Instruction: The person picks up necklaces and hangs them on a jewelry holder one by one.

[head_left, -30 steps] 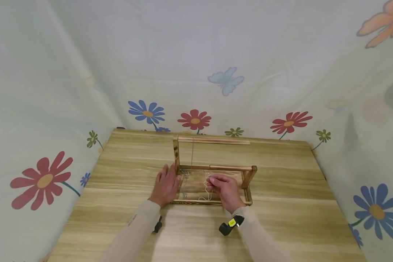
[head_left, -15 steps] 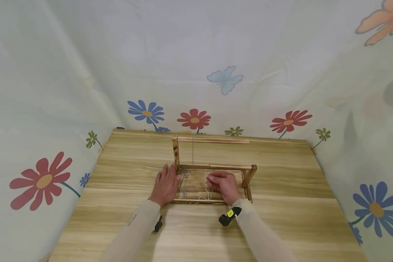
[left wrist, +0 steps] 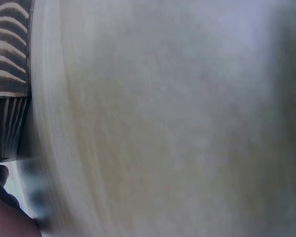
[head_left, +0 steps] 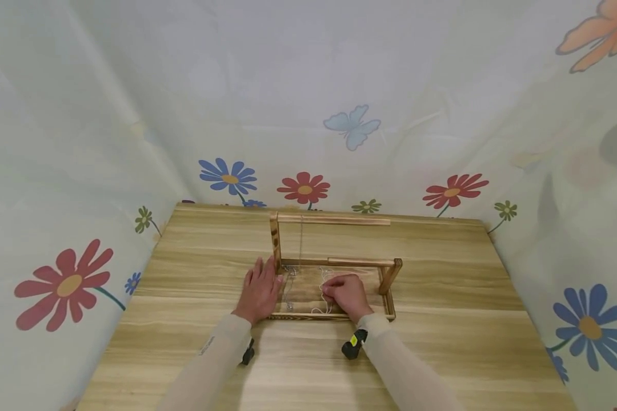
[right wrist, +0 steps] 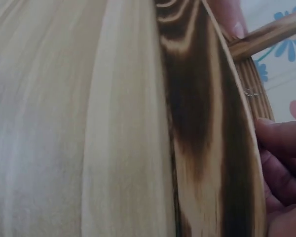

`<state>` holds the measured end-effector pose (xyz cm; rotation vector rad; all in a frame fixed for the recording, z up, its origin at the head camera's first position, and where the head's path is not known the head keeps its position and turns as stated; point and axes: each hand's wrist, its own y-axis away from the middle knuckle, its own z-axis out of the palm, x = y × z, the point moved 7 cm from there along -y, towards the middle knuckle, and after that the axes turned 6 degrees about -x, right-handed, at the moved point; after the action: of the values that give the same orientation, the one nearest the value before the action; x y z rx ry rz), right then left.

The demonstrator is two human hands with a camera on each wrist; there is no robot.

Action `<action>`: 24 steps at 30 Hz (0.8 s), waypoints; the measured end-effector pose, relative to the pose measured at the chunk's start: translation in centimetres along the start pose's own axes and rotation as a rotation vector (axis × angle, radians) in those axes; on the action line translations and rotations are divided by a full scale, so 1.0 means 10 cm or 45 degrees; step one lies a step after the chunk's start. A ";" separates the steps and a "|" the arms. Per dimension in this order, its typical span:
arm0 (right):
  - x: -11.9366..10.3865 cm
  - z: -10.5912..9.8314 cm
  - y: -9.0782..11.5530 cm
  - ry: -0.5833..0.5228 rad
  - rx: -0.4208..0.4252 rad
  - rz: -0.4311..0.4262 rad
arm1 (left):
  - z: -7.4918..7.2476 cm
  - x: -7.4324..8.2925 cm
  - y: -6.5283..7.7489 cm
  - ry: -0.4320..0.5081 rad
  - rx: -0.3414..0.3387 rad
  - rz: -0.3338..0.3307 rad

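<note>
A wooden rack (head_left: 389, 281) with a shallow tray base and two crossbars stands on the table. My left hand (head_left: 259, 290) lies with straight fingers against the rack's left end. Over the tray, my right hand (head_left: 348, 294) pinches a thin white string-like strand (head_left: 322, 311), perhaps a necklace, that lies in loose curves in the tray. A fine chain (head_left: 301, 242) hangs from the upper bar, and a silvery chain (head_left: 289, 291) lies at the tray's left. In the right wrist view, the tray's dark-grained front wall (right wrist: 207, 123) partly hides the curled fingers (right wrist: 283, 140).
The wood-grain table (head_left: 185, 354) extends on every side of the rack. Behind it hangs a pale sheet (head_left: 267, 137) printed with flowers and butterflies. A black wrist camera (head_left: 353, 344) sits below the right hand.
My right hand has shifted slightly to the left over the tray, its wrist turning a little. The left hand keeps its place against the rack.
</note>
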<state>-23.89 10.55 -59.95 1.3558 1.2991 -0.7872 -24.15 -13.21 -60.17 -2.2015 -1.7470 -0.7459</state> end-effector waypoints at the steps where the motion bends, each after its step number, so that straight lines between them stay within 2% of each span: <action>1: 0.00 0.01 0.00 0.042 -0.007 -0.006 | 0.00 0.00 0.00 -0.004 -0.004 -0.001; 5: 0.00 0.05 -0.01 0.175 -0.033 -0.019 | 0.00 0.00 0.01 0.032 -0.017 0.000; 10: -0.06 0.06 -0.01 0.271 -0.025 -0.067 | -0.01 0.00 0.02 0.033 -0.015 -0.008; 14: -0.19 -0.05 -0.05 0.332 0.120 -0.120 | -0.01 0.01 0.01 0.033 -0.016 0.004; 17: -0.26 -0.13 -0.13 0.439 0.227 -0.156 | 0.00 0.00 0.00 0.019 -0.020 0.002; 24: -0.14 -0.13 -0.32 0.544 0.197 -0.052 | 0.02 -0.02 0.00 0.014 -0.026 -0.010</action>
<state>-27.48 11.00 -59.06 1.6890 1.6258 -0.6556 -24.17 -13.25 -60.44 -2.2004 -1.7512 -0.7796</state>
